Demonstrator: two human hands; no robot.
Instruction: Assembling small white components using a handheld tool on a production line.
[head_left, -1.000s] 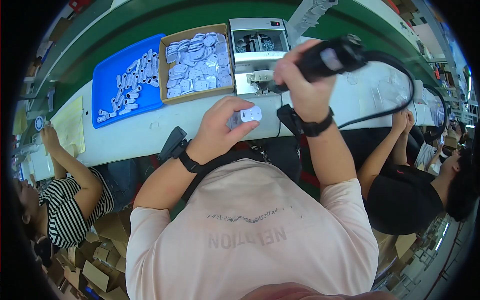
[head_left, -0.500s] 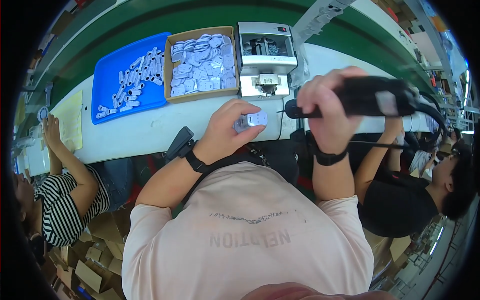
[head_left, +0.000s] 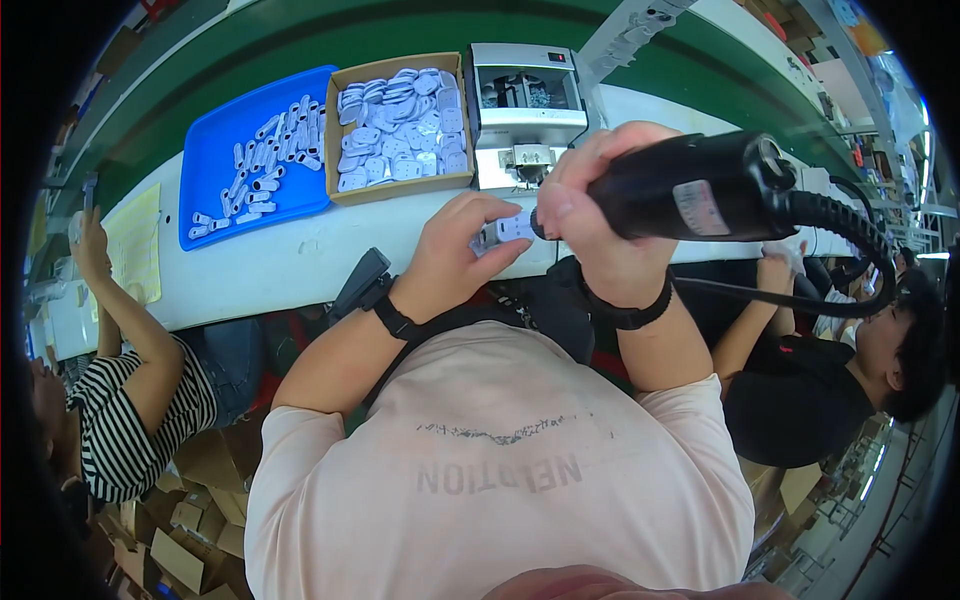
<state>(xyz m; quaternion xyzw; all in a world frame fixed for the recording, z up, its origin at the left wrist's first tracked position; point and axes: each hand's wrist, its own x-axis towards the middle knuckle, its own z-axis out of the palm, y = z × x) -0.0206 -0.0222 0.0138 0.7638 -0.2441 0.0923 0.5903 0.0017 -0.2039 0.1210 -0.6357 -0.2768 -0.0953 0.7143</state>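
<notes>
Between the thumb and fingers of my left hand (head_left: 450, 248) is a small white plastic housing (head_left: 514, 228), held just over the front part of the table. My right hand (head_left: 615, 225) wraps round a thick black electric screwdriver (head_left: 665, 190), which lies nearly level and points left. Its front end meets the right end of the housing; the bit itself cannot be made out. A ribbed black cable (head_left: 860, 225) runs from the tool's back end and loops down to the right.
A blue tray (head_left: 212, 165) with several small white-and-black parts stands at the left. Beside it, a cardboard box (head_left: 405, 189) holds many white plastic covers. A silver screw feeder (head_left: 530, 128) stands behind my hands. People sit at the left (head_left: 150, 410) and right (head_left: 800, 410).
My right hand has brought the screwdriver leftward, from apart from the housing to its right end. My left hand keeps its hold in nearly the same place.
</notes>
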